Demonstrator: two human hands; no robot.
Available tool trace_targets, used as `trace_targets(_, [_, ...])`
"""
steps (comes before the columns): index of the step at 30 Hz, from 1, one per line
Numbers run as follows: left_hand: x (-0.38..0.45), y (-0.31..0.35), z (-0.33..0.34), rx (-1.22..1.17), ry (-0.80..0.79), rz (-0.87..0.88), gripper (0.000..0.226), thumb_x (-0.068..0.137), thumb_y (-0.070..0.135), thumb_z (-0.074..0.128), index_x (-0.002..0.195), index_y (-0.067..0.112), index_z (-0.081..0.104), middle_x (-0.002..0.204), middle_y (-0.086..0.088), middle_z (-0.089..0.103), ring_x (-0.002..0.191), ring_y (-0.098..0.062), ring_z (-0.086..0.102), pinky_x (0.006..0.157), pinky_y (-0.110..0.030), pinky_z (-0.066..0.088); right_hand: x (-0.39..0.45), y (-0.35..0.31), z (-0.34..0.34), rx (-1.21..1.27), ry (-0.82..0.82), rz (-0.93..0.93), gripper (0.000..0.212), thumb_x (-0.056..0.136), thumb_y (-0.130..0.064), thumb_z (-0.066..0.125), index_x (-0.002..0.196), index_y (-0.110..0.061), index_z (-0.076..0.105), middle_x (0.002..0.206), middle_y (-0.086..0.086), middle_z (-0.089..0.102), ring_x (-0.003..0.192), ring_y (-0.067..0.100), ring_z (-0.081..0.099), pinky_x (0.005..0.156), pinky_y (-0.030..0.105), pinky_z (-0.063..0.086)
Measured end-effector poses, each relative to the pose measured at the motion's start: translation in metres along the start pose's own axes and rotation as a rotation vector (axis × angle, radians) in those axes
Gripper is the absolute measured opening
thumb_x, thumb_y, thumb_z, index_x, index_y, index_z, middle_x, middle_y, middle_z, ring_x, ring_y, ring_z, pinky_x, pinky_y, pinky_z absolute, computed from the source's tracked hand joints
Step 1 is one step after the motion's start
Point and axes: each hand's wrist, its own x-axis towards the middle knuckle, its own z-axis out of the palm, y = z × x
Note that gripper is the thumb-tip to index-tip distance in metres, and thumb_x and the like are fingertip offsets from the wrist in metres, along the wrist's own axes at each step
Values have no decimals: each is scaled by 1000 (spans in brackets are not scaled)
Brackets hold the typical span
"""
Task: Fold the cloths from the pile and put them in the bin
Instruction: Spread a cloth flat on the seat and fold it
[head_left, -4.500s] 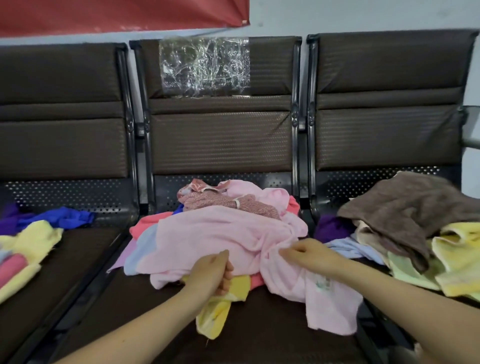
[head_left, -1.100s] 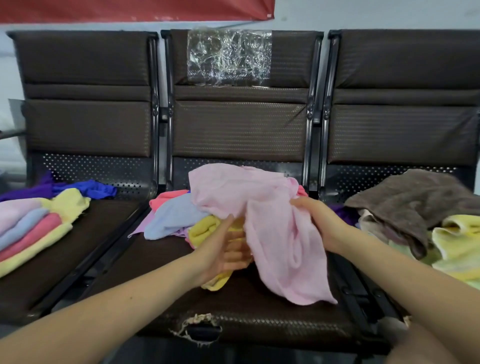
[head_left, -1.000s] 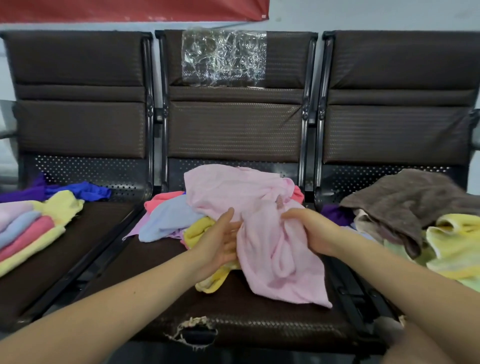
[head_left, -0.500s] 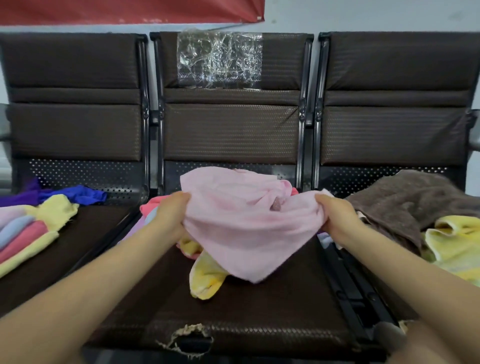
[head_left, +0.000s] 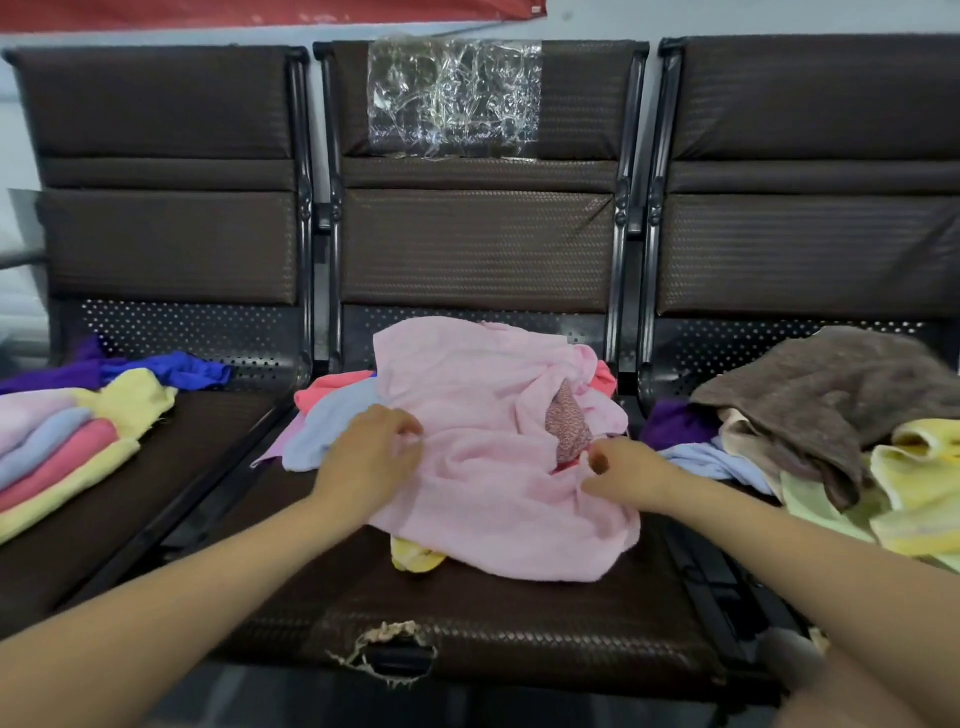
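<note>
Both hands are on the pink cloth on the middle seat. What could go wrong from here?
1. The pink cloth lies crumpled over the pile, so lifting it may drag out the yellow cloth or the patterned cloth.
2. Its lower edge lies near the torn seat front and could snag.
3. No bin is visible.

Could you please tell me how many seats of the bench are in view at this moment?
3: the left seat carries a stack of folded cloths, the middle seat holds the pile under both hands, and the right seat bears more loose cloths.
</note>
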Motion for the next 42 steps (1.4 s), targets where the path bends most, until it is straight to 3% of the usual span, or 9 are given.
trace_targets(3, [-32, 32, 15, -26, -231, 257, 38, 79, 56, 45, 95, 27, 64, 92, 9, 56, 89, -11, 53, 78, -26, 40, 7, -15, 5, 185, 293, -46, 12, 86, -24, 59, 82, -14, 54, 81, -3, 56, 77, 17, 51, 59, 26, 35])
trace_targets(6, [-47, 30, 31, 136, -314, 498, 57, 71, 69, 42, 107, 29, 62, 104, 8, 52, 98, -11, 47, 83, -30, 42, 11, -18, 10, 423, 111, -82, 26, 87, -29, 62, 78, -5, 58, 70, -2, 55, 67, 13, 49, 60, 26, 36])
trace_targets(10, [-38, 10, 36, 117, -252, 675, 32, 84, 54, 51, 89, 26, 65, 99, 7, 53, 89, -14, 49, 73, -35, 46, 10, -8, 19, 74, -98, -180, 28, 88, -41, 61, 79, -16, 56, 73, -7, 54, 64, 8, 45, 59, 22, 35])
trace_targets(14, [-30, 13, 23, -162, -266, 459, 41, 92, 50, 36, 86, 15, 57, 85, 5, 60, 80, -8, 52, 75, -32, 43, 3, -10, 13, 190, -225, -191, 26, 89, -30, 64, 96, -5, 64, 69, -30, 57, 67, -1, 47, 61, 13, 37])
trace_targets(19, [-23, 6, -10, -557, -328, 162, 49, 81, 54, 41, 79, 7, 52, 72, 12, 51, 73, -2, 46, 72, -21, 38, -6, -16, 1, 633, -209, -182, 21, 89, -13, 64, 70, -15, 54, 65, -7, 54, 62, 6, 53, 61, 20, 46])
trace_targets(25, [-27, -22, -27, 28, -553, 229, 45, 97, 42, 45, 63, 14, 37, 57, 4, 40, 56, -6, 38, 58, -25, 32, -17, -23, 1, 615, -445, -123, 8, 89, -7, 60, 83, -6, 55, 79, 9, 53, 71, 13, 57, 65, 20, 51])
trace_targets(32, [-38, -43, -23, 268, -256, 381, 43, 81, 53, 30, 98, 27, 60, 94, 9, 55, 92, -12, 51, 76, -29, 43, -11, -32, -8, 1388, -63, 65, 9, 84, -2, 49, 82, -7, 56, 78, 10, 53, 68, 20, 52, 60, 29, 39])
trace_targets(38, [-78, 4, 12, 105, -307, 584, 42, 87, 61, 40, 110, 30, 58, 105, 11, 55, 96, -10, 50, 84, -30, 43, -19, -19, -23, 1070, 129, 262, 38, 81, 6, 41, 84, -15, 73, 93, 5, 63, 74, 19, 55, 59, 26, 41])
trace_targets(42, [-73, 2, 25, 132, -286, 581, 43, 89, 60, 37, 109, 29, 60, 103, 9, 55, 93, -13, 50, 79, -28, 42, -28, -3, -43, 652, 227, 356, 5, 82, -9, 64, 79, -8, 68, 70, 7, 57, 58, 18, 49, 53, 26, 40])
